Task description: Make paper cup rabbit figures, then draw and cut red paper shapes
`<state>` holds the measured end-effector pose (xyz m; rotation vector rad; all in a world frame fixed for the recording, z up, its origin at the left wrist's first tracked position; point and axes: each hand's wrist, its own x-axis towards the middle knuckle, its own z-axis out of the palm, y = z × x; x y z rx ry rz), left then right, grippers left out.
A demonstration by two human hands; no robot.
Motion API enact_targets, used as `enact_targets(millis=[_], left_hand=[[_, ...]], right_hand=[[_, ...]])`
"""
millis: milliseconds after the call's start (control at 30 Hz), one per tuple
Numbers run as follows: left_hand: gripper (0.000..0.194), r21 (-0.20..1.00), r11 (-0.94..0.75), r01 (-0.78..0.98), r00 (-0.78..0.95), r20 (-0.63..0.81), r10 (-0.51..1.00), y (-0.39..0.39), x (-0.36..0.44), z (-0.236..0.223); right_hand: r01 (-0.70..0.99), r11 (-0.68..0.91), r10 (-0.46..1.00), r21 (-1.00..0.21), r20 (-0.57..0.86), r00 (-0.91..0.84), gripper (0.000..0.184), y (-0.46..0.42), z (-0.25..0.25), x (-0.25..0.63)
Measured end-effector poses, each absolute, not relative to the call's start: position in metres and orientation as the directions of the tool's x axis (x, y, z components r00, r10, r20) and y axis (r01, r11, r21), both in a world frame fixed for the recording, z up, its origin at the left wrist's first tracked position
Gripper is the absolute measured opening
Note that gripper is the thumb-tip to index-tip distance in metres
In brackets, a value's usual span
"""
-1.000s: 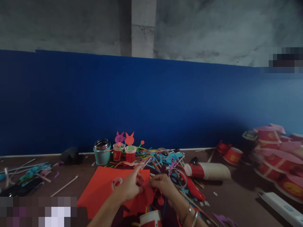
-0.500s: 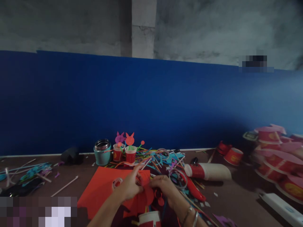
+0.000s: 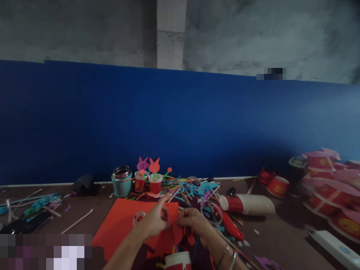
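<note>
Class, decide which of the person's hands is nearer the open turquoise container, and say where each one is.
Left. The left hand is over the red paper, in front and to the right of the turquoise container; the right hand is farther right.

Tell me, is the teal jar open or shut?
Open: the teal jar has no lid on it, and its shiny metal inside shows.

No lettering is legible. Yellow emblems, too blurred to read, mark the red cup (image 3: 277,186) towards four o'clock and the stacked cups (image 3: 334,193) between three and four; the white bar (image 3: 329,243) at four bears an unreadable bluish mark.
</note>
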<state>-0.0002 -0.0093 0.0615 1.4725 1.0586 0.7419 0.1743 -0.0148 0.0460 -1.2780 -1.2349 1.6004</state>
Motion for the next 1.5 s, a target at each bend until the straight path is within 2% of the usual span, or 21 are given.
enact_targets(millis=[333,500,700,900,1067,1333,1467,1500], left_hand=[[0.086,0.972,0.020,0.234,0.412,-0.118,0.903,-0.005,0.003,0.048],[0.069,0.986,0.102,0.131,0.374,-0.145,0.916,-0.004,0.003,0.052],[0.047,0.978,0.139,0.155,0.336,-0.184,0.924,-0.006,0.004,0.063],[0.057,0.971,0.034,0.237,0.323,-0.112,0.940,-0.008,0.004,0.067],[0.047,0.958,-0.002,0.287,0.298,-0.088,0.950,-0.011,0.005,0.074],[0.041,0.971,-0.072,0.226,0.277,0.007,0.961,-0.011,0.008,0.079],[0.042,0.984,-0.042,0.173,0.301,-0.012,0.954,-0.009,0.009,0.078],[0.043,0.985,-0.037,0.167,0.306,-0.016,0.952,-0.009,0.009,0.078]], right_hand=[[0.000,-0.051,0.977,-0.999,-0.050,-0.208,0.028,-0.021,0.052,0.167],[0.093,0.095,0.982,-0.991,0.078,-0.171,0.026,-0.020,0.051,0.167],[0.173,0.146,0.983,-0.974,0.124,-0.134,0.021,-0.019,0.049,0.166],[0.207,0.192,0.979,-0.959,0.174,-0.104,0.019,-0.020,0.050,0.168],[0.224,0.174,0.983,-0.959,0.157,-0.091,0.019,-0.019,0.053,0.171],[0.324,0.147,0.987,-0.934,0.119,-0.105,0.040,-0.023,0.063,0.178],[0.402,0.150,0.987,-0.903,0.115,-0.110,0.014,-0.020,0.063,0.179],[0.413,0.153,0.986,-0.898,0.110,-0.126,0.013,-0.019,0.063,0.179]])
